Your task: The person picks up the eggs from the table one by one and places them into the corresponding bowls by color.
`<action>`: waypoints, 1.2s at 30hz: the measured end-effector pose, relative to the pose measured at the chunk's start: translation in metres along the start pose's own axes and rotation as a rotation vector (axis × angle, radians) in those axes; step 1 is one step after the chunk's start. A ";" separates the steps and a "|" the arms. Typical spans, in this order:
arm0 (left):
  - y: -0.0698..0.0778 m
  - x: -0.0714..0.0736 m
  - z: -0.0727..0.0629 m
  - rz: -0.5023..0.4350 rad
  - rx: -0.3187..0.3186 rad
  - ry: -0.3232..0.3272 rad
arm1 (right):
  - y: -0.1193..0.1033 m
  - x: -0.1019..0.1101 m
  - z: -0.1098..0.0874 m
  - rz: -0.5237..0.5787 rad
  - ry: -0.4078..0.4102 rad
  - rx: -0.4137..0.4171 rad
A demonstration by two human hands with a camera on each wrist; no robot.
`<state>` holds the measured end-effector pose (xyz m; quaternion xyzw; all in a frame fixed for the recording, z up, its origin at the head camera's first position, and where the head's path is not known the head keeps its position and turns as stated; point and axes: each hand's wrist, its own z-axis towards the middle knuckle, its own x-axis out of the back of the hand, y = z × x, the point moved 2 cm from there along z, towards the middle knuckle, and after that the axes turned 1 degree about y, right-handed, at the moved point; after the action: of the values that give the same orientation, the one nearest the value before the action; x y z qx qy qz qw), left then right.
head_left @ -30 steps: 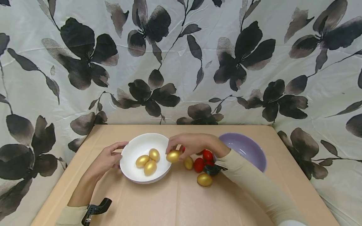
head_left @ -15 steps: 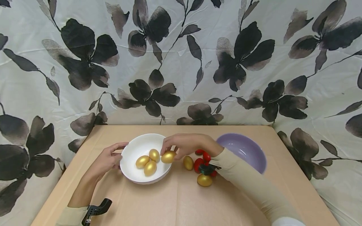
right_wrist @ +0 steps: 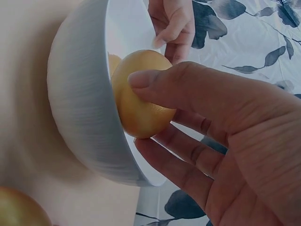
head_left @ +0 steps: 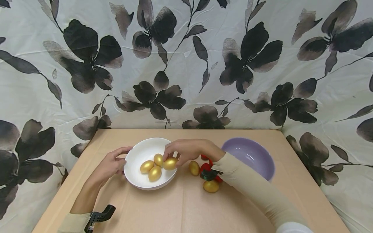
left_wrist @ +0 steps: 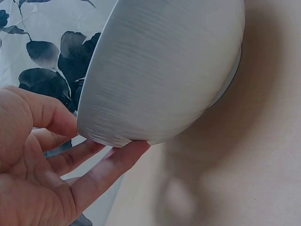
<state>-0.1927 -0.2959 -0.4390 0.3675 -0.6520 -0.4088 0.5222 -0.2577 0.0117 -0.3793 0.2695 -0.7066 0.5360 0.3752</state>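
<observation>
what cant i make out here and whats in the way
Head view: the number of red pieces; the right sleeve and black wrist device cover some.
Head view: part of the purple bowl, behind that sleeve.
Left wrist view: the inside of the white bowl, hidden by its outer wall.
Right wrist view: most of the bowl's contents, behind its wall and the held golden egg.

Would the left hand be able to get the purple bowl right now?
Probably not easily: the left hand is at the left edge of the white bowl, and both that bowl and the right hand are between it and the purple bowl.
</observation>
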 end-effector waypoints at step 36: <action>0.005 -0.002 -0.002 -0.028 -0.002 -0.010 | 0.000 0.002 -0.002 0.067 0.024 -0.092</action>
<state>-0.1906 -0.2921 -0.4348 0.3739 -0.6489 -0.4186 0.5137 -0.2586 0.0139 -0.3771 0.2214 -0.7346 0.5185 0.3776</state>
